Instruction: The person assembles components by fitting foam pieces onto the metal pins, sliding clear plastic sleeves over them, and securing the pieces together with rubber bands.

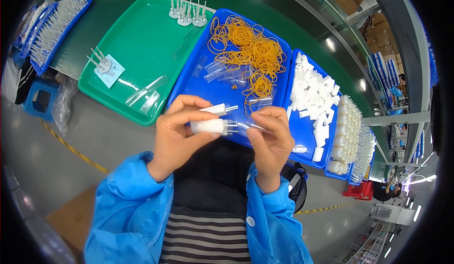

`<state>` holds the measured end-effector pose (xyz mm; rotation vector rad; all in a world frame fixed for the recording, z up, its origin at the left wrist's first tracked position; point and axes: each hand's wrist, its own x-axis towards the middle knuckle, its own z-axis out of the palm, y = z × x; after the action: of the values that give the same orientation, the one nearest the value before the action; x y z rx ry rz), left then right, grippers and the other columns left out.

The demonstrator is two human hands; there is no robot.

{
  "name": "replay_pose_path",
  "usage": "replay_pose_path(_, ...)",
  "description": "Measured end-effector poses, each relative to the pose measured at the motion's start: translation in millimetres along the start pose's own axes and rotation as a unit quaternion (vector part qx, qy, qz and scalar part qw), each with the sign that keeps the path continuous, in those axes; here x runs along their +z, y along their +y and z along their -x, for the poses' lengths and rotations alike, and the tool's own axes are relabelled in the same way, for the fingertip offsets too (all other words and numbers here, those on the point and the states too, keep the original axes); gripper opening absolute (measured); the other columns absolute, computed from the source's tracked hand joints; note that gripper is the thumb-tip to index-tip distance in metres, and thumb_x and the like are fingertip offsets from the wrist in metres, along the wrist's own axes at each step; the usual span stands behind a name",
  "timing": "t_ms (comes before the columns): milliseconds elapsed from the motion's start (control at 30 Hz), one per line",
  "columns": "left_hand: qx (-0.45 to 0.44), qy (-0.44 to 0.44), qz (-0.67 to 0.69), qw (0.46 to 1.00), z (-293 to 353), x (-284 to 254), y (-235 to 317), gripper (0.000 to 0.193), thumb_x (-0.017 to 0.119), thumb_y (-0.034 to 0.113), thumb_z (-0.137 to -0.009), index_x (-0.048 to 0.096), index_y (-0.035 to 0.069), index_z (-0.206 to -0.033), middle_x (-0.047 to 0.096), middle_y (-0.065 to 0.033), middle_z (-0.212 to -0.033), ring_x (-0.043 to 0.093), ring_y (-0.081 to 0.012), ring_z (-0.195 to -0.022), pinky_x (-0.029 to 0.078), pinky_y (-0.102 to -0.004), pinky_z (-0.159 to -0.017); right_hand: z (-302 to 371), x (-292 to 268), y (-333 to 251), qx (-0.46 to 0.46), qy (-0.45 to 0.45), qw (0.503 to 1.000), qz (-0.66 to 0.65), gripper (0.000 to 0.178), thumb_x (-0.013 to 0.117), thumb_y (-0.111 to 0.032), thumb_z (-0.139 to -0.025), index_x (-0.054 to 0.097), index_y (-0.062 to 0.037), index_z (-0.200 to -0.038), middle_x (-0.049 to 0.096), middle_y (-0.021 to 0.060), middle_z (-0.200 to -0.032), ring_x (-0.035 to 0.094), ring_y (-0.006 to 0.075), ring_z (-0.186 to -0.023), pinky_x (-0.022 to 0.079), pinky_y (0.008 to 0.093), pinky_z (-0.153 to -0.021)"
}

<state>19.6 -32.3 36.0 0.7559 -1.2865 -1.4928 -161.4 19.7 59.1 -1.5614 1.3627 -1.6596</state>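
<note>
Illumination is bright. A glare streak marks the green tray (pixel 142 41). Right of the tray, the belt (pixel 312 46) reflects white spots; far right of it, tube lamps (pixel 417 213) glow. Fisheye distortion bends outer edges.

No lettering or number can be read, the marks on the pale blue card (pixel 114 73) being too small.
</note>
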Motion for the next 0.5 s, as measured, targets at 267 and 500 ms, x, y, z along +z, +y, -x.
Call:
replay_pose_path(267, 0.103, 0.046, -0.111, 0.987, 0, 7, -3, 0.036, 0.08, -0.006, -0.068, 0.075, 0.005, -0.102, 0.057, -0.0099, -0.111, 0.062, -0.0207, -0.101, 0.055, -0.0301, -0.082, 11, 9, 4, 0.088, 0.04, 0.97, -0.223, 0.028, 0.061, -0.002, -0.092, 0.05, 0.0029, -0.118, 0.055, 0.013, -0.109, 0.059, 0.0136, -0.084, 0.051, 0.0259, -0.074)
replay_pose_path(500, 0.138, 0.066, -0.172, 0.973, -1, 7, -5, 0.038, 0.081, -0.004, -0.065, 0.076, 0.007, -0.101, 0.059, -0.0112, -0.105, 0.061, -0.0226, -0.098, 0.053, -0.0306, -0.08, 14, 10, 5, 0.118, 0.011, 0.976, -0.184, 0.025, 0.064, -0.002, -0.091, 0.052, 0.0026, -0.112, 0.058, 0.0129, -0.108, 0.062, 0.0128, -0.082, 0.053, 0.0233, -0.069)
